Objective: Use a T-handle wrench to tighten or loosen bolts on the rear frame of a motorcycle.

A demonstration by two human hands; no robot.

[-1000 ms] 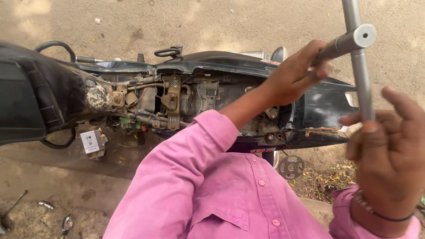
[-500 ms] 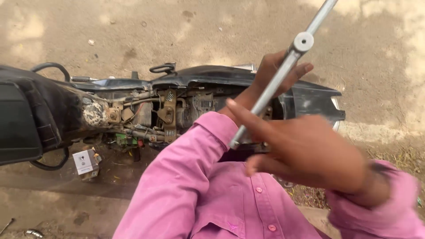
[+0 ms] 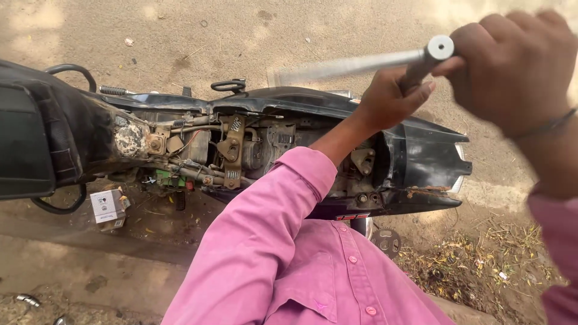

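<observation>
— Hands, head view: two. Left hand (image 3: 391, 99) reaching forward from one pink sleeve (image 3: 265, 222), fingers curled round the dark shaft just below the joint of one T-shaped metal wrench (image 3: 421, 59). Right hand (image 3: 512, 66) up at the top right, fingers closed over the crossbar end beside the round cap.

— And the wrench itself?

— Held in the air above the rear of one motorcycle (image 3: 241, 138), crossbar blurred and stretching left from the joint. Lower end hidden behind the left hand; cannot tell what it meets.

— Motorcycle?

— Lying across the frame, seat off, frame and wiring exposed. One black seat (image 3: 42, 138) at the far left, worn through at one corner. One black tail cowl (image 3: 421, 162) at the right, cracked along its lower edge. One brown bracket (image 3: 232, 150) standing upright amid the frame tubes.

— Anything on the ground?

— One small white carton (image 3: 105, 207) under the frame, just beside one green part (image 3: 171, 177). One sprocket (image 3: 385, 241) showing below the tail. Dry leaves (image 3: 475, 265) scattered at the lower right. Two small metal bits (image 3: 27, 299) at the bottom left edge, too small to identify.
</observation>
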